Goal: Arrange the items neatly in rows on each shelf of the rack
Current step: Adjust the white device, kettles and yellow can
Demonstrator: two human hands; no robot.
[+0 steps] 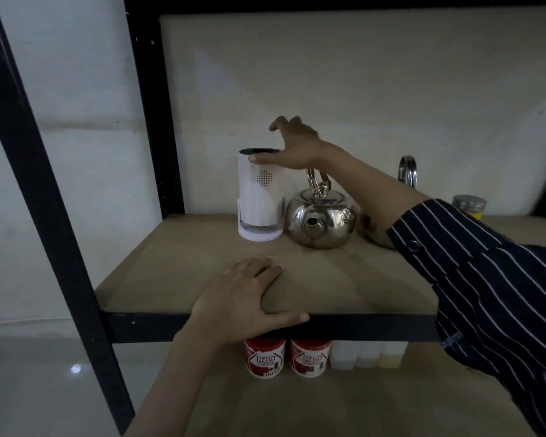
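A white cylinder [259, 200] stands upright on the upper shelf [171, 272] of the rack [44, 184], left of centre and toward the far side. Its long axis is vertical, with a dark top. A round patch of small holes on its side faces the near side.

The right hand [297, 146] reaches in from the right, over the cylinder's top. Its thumb lies straight against the near side just under the rim. The fingers are spread wide and arched above the top, apart from it, so the hand closes on nothing. The striped sleeve [486, 263] crosses the right part of the shelf.

Just right of the cylinder, almost touching, sits a steel kettle [322, 219]. Its spout points to the near side and its handle stands up under the right wrist. Behind the forearm a curved metal loop [408, 170] shows; I cannot tell what it belongs to. At the far right is a jar [469, 205] with a metal lid and yellow contents.

The left hand [243, 298] lies flat on the shelf's near edge, fingers straight on the board, thumb along the black front rail, holding nothing.

On the lower shelf [297, 405] two red tins [264, 357] stand side by side. Three pale tubs [368, 354] stand in a row to their right.
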